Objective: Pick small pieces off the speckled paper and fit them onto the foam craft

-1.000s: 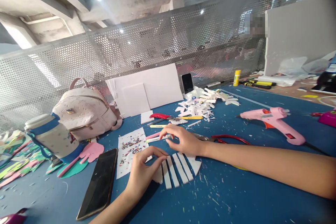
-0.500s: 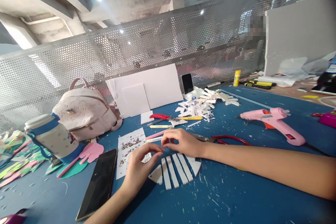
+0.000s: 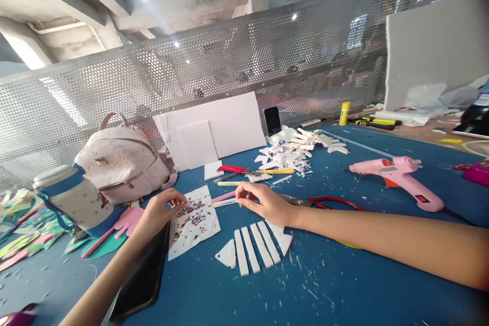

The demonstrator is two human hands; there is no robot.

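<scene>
My left hand reaches left, its fingertips pinched on the upper left edge of a white paper sheet strewn with tiny coloured bits. My right hand rests on the blue table, thumb and forefinger pressed together beside a pink pen; what they hold, if anything, is too small to see. In front of it several white foam strips lie side by side, with a foam triangle at the left end and another at the right.
A black phone lies under my left forearm. A pale backpack and a bottle stand left. Red scissors, a pink glue gun, foam scraps and white boards lie beyond, against a mesh fence.
My left hand has left the foam strips and moved left to the paper sheet, which is now turned and shifted. The left triangle is uncovered. The right hand has barely moved.
</scene>
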